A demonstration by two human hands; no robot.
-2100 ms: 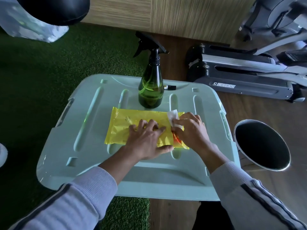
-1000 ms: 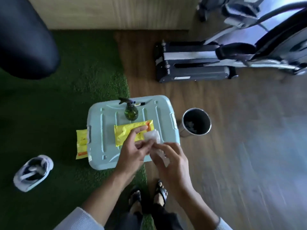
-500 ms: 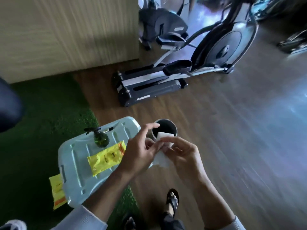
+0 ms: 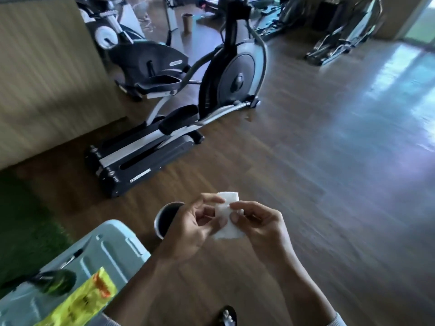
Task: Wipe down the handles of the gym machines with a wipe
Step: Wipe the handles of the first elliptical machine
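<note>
A white folded wipe (image 4: 227, 217) is pinched between both hands at chest height above the wooden floor. My left hand (image 4: 190, 229) grips its left edge and my right hand (image 4: 261, 228) grips its right edge. An elliptical machine (image 4: 188, 109) with a grey flywheel stands ahead on the left; its upright bars run out of the top of the view, so its handles are hidden. The yellow wipe pack (image 4: 80, 302) lies on the pale green bin lid (image 4: 113, 250) at the lower left.
A green spray bottle (image 4: 56, 282) stands on the lid beside the pack. A metal waste bin (image 4: 167, 218) sits just behind my left hand. More machines (image 4: 341, 36) stand at the far right, a tan wall (image 4: 47, 78) on the left. Wooden floor stretches to the right.
The wipe came out of the pack and both hands lifted it away from the lid. The view rose from the lid toward the elliptical machine and the room.
</note>
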